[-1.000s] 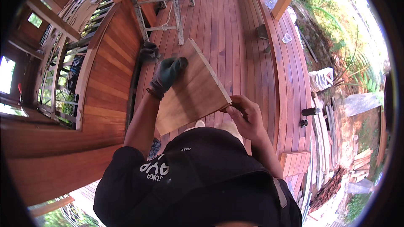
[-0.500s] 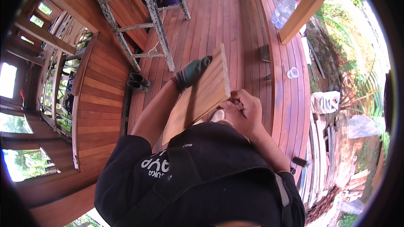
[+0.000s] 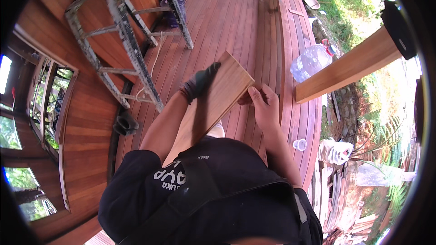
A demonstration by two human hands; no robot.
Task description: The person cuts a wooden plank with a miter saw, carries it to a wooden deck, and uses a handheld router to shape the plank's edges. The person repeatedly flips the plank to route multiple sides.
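A flat wooden board slants away from my body, its near end hidden behind my dark shirt. My left hand, in a dark glove, is closed round the board's left edge, with fingertips over the top face. At the far right corner my bare right hand pinches the board's edge, thumb uppermost. Its other fingers are partly hidden by the board and the thumb.
A paint-splashed ladder stands ahead on the left, with dark boots near its foot. Along the right, a reddish ledge carries a large clear bottle and a plastic cup. A wooden post rises beside the bottle.
The view has shifted, with the ladder, bottle and post now larger. The board's far end has turned to show more of its top face. My right hand has moved up along with its corner.
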